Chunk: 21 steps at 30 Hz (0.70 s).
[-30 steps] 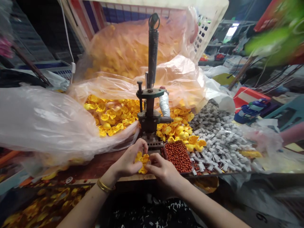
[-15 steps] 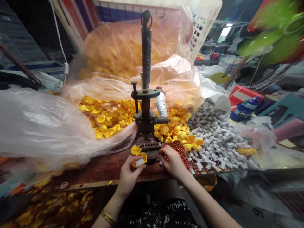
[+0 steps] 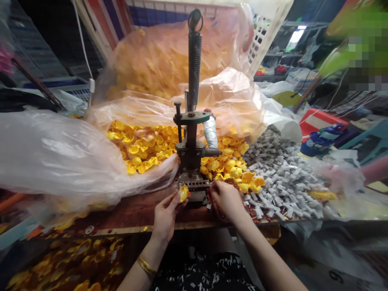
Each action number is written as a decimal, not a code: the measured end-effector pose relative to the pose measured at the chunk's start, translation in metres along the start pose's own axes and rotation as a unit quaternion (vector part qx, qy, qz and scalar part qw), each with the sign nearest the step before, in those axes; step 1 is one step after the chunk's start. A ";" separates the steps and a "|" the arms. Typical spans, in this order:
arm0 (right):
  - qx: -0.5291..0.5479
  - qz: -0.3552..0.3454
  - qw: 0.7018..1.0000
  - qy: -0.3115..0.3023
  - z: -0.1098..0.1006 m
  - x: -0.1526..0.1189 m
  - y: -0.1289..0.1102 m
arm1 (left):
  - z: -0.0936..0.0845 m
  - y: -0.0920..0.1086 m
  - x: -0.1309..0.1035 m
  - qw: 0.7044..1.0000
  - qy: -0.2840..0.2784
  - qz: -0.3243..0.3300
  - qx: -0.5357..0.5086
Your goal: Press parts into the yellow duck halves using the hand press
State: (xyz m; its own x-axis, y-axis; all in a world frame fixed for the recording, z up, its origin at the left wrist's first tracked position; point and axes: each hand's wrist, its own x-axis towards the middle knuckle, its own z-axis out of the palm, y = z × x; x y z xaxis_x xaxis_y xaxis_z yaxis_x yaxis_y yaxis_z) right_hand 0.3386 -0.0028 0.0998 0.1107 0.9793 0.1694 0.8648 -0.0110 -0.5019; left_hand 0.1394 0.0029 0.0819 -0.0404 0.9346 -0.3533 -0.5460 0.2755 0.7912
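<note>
"In the head view, where is the yellow shell (image 3: 183, 194)?"

"In the person's left hand (image 3: 165, 214) — thumb and fingers pinch it, just in front of the press (image 3: 190, 159)."

"And the right hand (image 3: 228, 201)?"

"Curled down over the red beads (image 3: 233, 182) — its fingertips are hidden, so one cannot tell whether they pinch anything. Grey-white pieces (image 3: 281, 182) lie heaped farther right."

Beads (image 3: 233, 183) and blocks (image 3: 279, 182) right of the press (image 3: 191, 147), probable shells (image 3: 151, 64) bagged behind.
</note>
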 end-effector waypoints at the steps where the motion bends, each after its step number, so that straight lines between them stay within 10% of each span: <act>1: 0.009 0.015 1.000 0.014 -0.002 0.001 0.002 | 0.000 0.000 -0.001 1.000 0.000 -0.005 -0.006; 10: 0.344 -0.145 0.925 0.069 0.025 -0.030 -0.043 | 0.007 -0.002 -0.003 0.999 -0.039 -0.025 -0.020; 21: 0.450 -0.041 0.892 0.022 0.033 -0.026 -0.045 | 0.001 0.001 -0.005 0.998 -0.049 -0.038 -0.018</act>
State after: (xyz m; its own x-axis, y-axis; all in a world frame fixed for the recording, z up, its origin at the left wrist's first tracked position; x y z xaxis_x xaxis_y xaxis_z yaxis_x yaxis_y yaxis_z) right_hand 0.2803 -0.0213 0.0902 0.1011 0.9603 0.2600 0.1307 0.2462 -0.9604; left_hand 0.1399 -0.0016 0.0849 0.0833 0.9298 -0.3586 -0.5749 0.3388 0.7448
